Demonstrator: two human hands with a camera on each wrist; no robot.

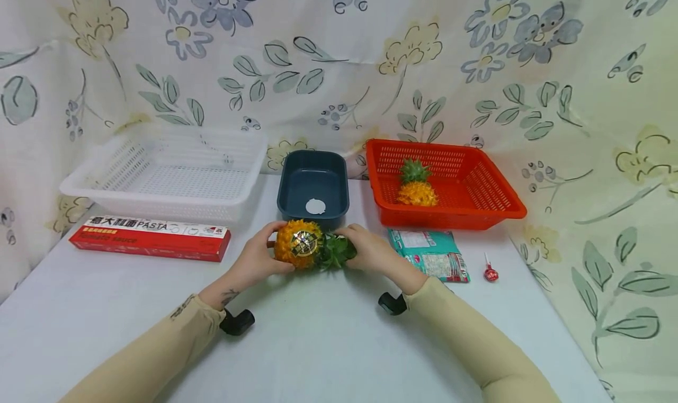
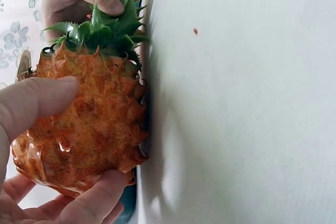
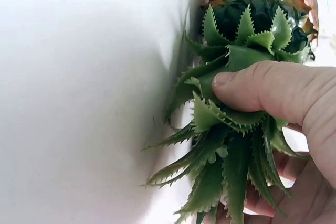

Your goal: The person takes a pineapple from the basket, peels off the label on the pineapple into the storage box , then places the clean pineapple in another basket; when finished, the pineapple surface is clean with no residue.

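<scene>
A pineapple (image 1: pixel 299 245) lies on its side at the middle of the table, in front of the dark blue bin (image 1: pixel 312 212). A round gold label faces up on its orange body. My left hand (image 1: pixel 259 255) grips the body's base end, thumb on one side and fingers curled under the other, as the left wrist view shows. My right hand (image 1: pixel 371 249) holds the green leaf crown (image 3: pixel 236 114), its thumb pressed over the leaves. In the left wrist view the pineapple's side runs close along the white tabletop.
A white basket (image 1: pixel 159 200) stands at the back left, behind a red pasta box (image 1: pixel 148 247). On the right a red basket (image 1: pixel 450 219) holds a second pineapple (image 1: pixel 417 192). Near it lie a teal packet (image 1: pixel 429 253) and a red lollipop (image 1: pixel 491 272). A floral curtain (image 1: pixel 339 67) hangs behind.
</scene>
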